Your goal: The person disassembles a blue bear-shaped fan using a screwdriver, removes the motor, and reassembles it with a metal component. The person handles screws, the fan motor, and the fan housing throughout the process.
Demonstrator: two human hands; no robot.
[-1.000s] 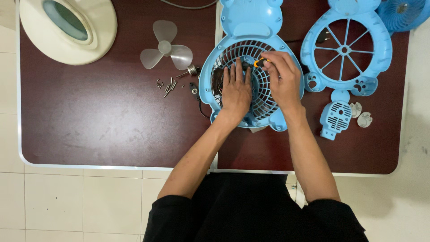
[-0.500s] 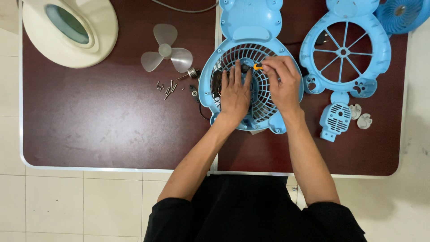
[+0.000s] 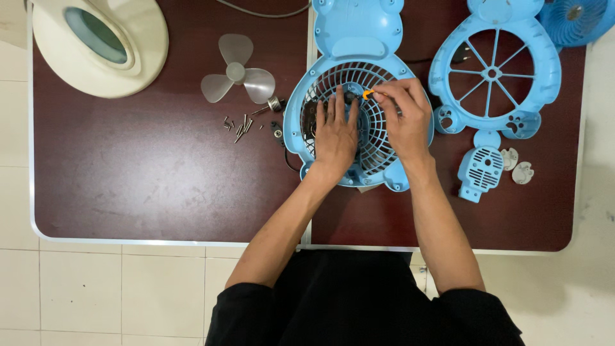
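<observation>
A light-blue fan housing (image 3: 378, 38) with a round grille lies on the dark red table (image 3: 147, 186). My left hand (image 3: 336, 136) rests flat on the grille, fingers pointing away from me and pressing it down. My right hand (image 3: 405, 117) pinches a small orange piece (image 3: 367, 93), perhaps a wire or a tool tip, at the grille's upper middle. Both hands cover the centre of the grille, so what lies under them is hidden.
A clear three-blade propeller (image 3: 237, 72) and several loose screws (image 3: 240, 125) lie left of the housing. A cream fan base (image 3: 96, 41) sits far left. At right lie a blue front frame (image 3: 493, 70), a small blue vent cover (image 3: 480, 172) and two white caps (image 3: 517, 165).
Both hands stay on the grille. My right hand has shifted only slightly around the orange piece.
</observation>
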